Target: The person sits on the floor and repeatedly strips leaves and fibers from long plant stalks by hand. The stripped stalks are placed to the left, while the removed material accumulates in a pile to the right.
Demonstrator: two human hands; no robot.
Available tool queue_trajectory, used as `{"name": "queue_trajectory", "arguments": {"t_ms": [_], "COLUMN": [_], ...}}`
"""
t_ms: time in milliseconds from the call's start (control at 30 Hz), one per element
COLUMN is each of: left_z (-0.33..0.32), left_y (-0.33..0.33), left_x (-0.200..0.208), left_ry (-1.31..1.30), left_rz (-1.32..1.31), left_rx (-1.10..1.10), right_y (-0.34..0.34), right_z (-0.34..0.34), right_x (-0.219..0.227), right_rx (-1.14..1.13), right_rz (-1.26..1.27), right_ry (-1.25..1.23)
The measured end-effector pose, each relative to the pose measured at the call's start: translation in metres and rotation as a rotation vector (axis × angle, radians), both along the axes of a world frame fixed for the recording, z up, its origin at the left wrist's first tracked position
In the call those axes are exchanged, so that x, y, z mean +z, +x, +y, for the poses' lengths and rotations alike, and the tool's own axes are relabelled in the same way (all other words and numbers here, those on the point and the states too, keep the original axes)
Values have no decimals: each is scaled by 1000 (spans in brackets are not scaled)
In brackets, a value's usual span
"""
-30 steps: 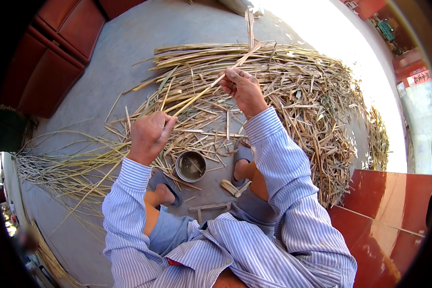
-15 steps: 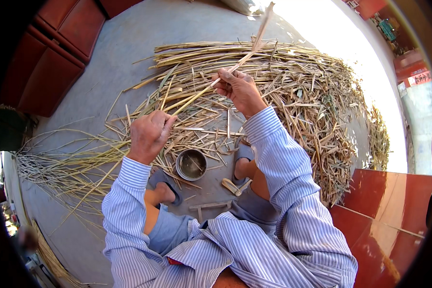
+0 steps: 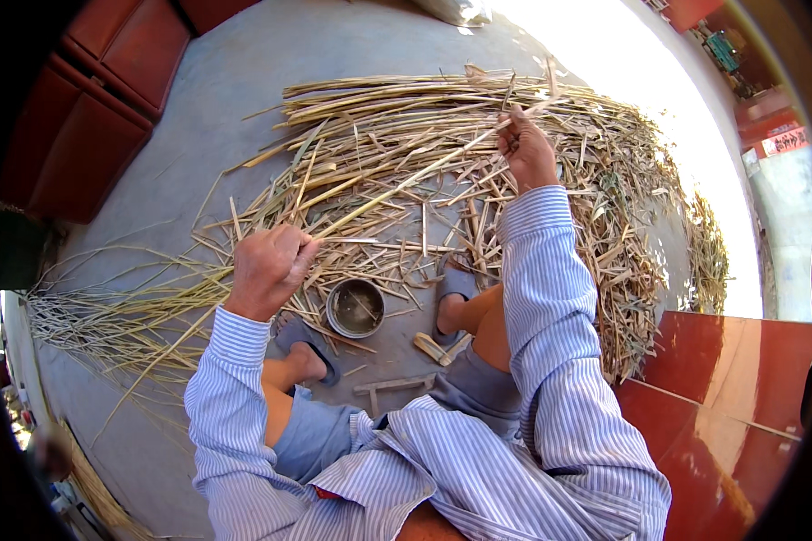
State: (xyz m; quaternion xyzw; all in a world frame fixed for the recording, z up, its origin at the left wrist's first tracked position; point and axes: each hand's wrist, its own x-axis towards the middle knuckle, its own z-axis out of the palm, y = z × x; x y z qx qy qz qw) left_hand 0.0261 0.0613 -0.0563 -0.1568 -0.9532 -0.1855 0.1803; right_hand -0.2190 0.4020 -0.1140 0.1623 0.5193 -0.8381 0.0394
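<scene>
A long pale-yellow dry reed stalk (image 3: 397, 187) stretches slantwise between my two hands, rising toward the right. Closed in a fist, my left hand (image 3: 269, 266) grips its lower end. The fingers of my right hand (image 3: 525, 149) pinch the upper end, where papery leaf husk (image 3: 550, 97) sticks out beyond them. Beneath the stalk lies a heap of long dry stalks (image 3: 370, 104), mixed with loose stripped leaves (image 3: 595, 207). A round metal bowl (image 3: 355, 308) stands on the floor below, between my feet.
Thin stalks (image 3: 108, 311) fan out on the floor at left. Near my right foot lies a small split piece of wood or cane (image 3: 433, 349), close to a low wooden stool (image 3: 390, 388). Red cabinets (image 3: 81, 135) stand far left; a red panel (image 3: 695, 406) is at right.
My right hand has slid outward to the right along the stalk, lengthening the span between my hands. The leafy tip has swung down to the right. My left hand has shifted slightly left.
</scene>
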Motion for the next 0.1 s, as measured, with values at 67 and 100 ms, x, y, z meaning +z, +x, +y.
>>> {"name": "queue_trajectory", "arguments": {"t_ms": [67, 100], "left_z": [-8, -11], "left_y": [6, 8], "left_x": [-1, 1], "left_ry": [36, 36], "left_rz": [-41, -56], "left_rx": [-6, -5], "right_y": [-15, -17], "right_z": [30, 36], "right_x": [-5, -12], "right_rx": [-282, -285], "right_rz": [-41, -43], "right_ry": [-108, -105]}}
